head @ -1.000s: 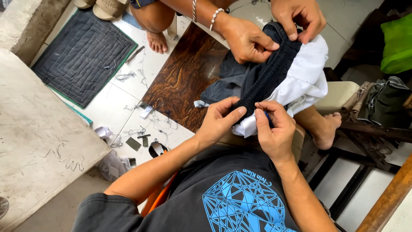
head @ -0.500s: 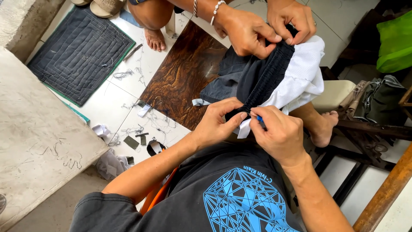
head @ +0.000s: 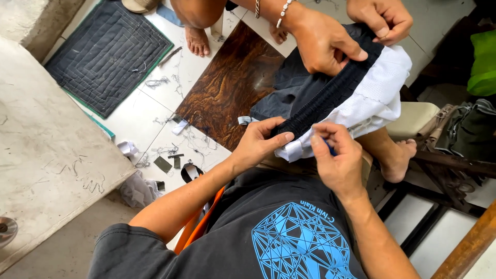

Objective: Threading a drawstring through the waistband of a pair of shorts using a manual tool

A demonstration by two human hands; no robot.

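The person's left hand (head: 261, 142) pinches the near end of a black gathered waistband (head: 330, 95), thumb on top and fingers curled under. The right hand (head: 336, 155) is closed around a small blue tool (head: 329, 148) (too little shows to tell its kind) with its tip at the white mesh lining (head: 377, 98) just beside the left thumb. Against the pictures from a second ago, the right hand has slid off the band toward its near end, so the work looks to have moved along the seam.

A co-worker's two hands (head: 323, 44) grip the far end of the band, stretching it taut between both people.

Left of the hands lies white tile floor (head: 144, 108) scattered with threads and fabric scraps (head: 165, 164), a brown marbled board (head: 227, 88) and, farther off, a dark quilted mat (head: 108, 51). Right of them, a pale seat cushion (head: 413, 116) and bunched green cloth (head: 483, 62).
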